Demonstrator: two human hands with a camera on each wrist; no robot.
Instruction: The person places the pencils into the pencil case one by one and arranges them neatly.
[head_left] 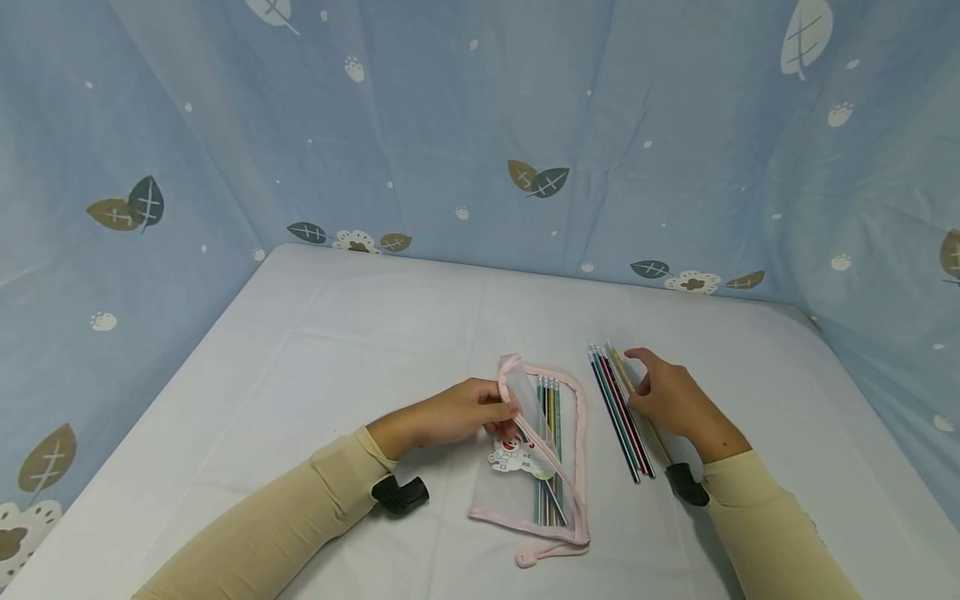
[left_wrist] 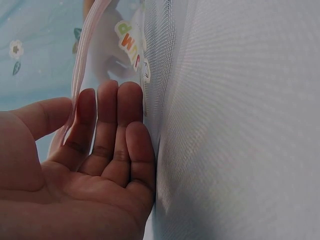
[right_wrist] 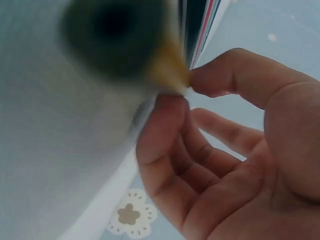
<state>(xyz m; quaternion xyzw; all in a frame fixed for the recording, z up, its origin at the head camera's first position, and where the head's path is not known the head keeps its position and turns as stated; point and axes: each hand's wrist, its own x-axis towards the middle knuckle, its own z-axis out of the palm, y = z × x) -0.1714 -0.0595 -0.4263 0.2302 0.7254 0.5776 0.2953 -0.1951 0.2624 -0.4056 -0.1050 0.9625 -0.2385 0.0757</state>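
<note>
My left hand (head_left: pixel 465 412) pinches the pink-trimmed opening edge of a see-through mesh pencil pouch (head_left: pixel 501 500) between thumb and index finger. In the left wrist view its other fingers (left_wrist: pixel 130 105) lie against the mesh. Several pencils (head_left: pixel 555 400) are inside the pouch, partly behind a cartoon sticker (head_left: pixel 517 454). To the right, my right hand (head_left: pixel 675 400) pinches a yellow pencil (head_left: pixel 622 371) with thumb and index finger. The right wrist view has that pencil's near end (right_wrist: pixel 112 30) large and blurred close to the camera.
Left of the yellow pencil, several dark, teal and red pencils (head_left: pixel 621 417) lie side by side on the white tabletop (head_left: pixel 360 333). A pink zip pull (head_left: pixel 527 558) hangs off the pouch's near corner. Blue leaf-patterned cloth (head_left: pixel 450 125) stands behind and around the table.
</note>
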